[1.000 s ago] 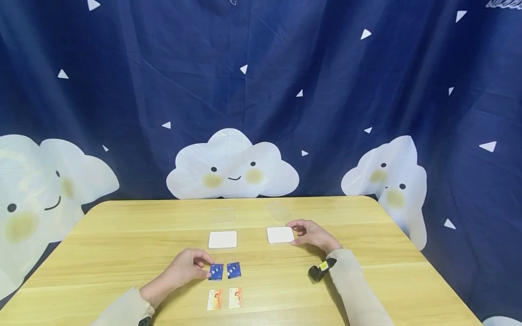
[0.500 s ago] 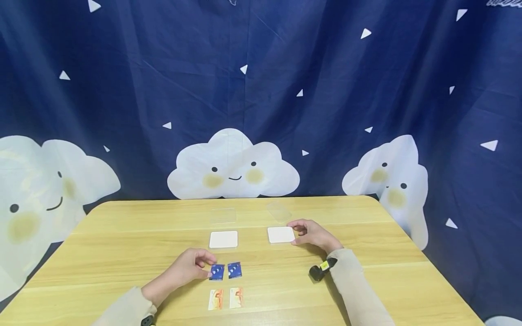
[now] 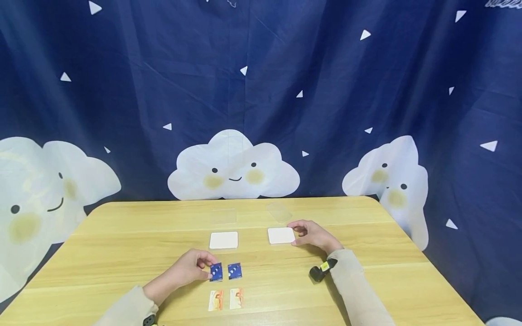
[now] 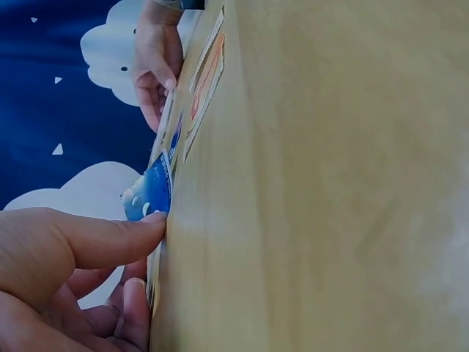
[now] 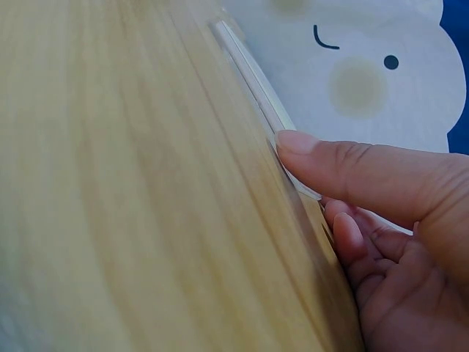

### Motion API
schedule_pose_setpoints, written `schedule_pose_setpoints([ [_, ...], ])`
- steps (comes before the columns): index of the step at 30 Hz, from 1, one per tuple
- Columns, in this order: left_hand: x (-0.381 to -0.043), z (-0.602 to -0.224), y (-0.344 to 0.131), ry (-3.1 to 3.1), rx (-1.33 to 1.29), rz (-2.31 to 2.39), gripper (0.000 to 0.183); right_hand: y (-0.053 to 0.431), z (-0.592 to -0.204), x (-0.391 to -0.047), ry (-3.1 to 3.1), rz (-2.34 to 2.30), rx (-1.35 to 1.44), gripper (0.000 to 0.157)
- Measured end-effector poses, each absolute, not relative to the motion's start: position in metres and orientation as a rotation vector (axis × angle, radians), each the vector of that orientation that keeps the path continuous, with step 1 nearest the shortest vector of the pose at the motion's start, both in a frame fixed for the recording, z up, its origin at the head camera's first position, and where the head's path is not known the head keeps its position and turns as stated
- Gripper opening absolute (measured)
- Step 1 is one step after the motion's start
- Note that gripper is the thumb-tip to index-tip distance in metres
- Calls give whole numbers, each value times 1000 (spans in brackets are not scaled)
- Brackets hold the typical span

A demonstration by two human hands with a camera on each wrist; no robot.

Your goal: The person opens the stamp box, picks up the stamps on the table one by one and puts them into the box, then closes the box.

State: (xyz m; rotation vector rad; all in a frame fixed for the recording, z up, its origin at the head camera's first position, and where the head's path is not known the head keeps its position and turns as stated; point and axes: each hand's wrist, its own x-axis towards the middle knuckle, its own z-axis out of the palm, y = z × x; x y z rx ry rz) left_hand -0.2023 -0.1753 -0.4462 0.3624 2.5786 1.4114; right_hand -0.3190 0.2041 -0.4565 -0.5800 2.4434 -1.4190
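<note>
Between thumb and fingers, my left hand (image 3: 187, 269) pinches a blue postage stamp (image 3: 216, 272) by its left side. In the left wrist view this stamp (image 4: 155, 187) stands tilted up from the table, its perforated edge showing. A second blue stamp (image 3: 234, 270) lies just right of it. Two orange-and-cream stamps, a left one (image 3: 216, 300) and a right one (image 3: 236, 299), lie nearer me. My right hand (image 3: 314, 236) grips the right end of a flat white case (image 3: 280, 235), thumb at the near corner and fingers at the far one. The thumb (image 5: 297, 143) presses on its edge in the right wrist view.
Another white case (image 3: 223, 240) lies left of the gripped one. Behind the cases lie two clear plastic pieces, one at left (image 3: 223, 216) and one at right (image 3: 279, 212). The wooden table (image 3: 122, 235) ends at a blue cloud-print curtain (image 3: 261, 99).
The left fingers have closed in on the left blue stamp, and it now tilts up slightly from the table. The right hand stays at the white case.
</note>
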Motion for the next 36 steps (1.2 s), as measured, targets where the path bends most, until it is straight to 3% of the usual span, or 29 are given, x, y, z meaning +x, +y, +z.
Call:
schedule_pose_setpoints([
  [22, -207, -449, -180, 2546, 404, 1481, 15, 203, -457, -317, 2439, -1424, -557, 54],
  [36, -210, -448, -186, 2418, 376, 1578, 18, 204, -456, -319, 2446, -1418, -552, 54],
])
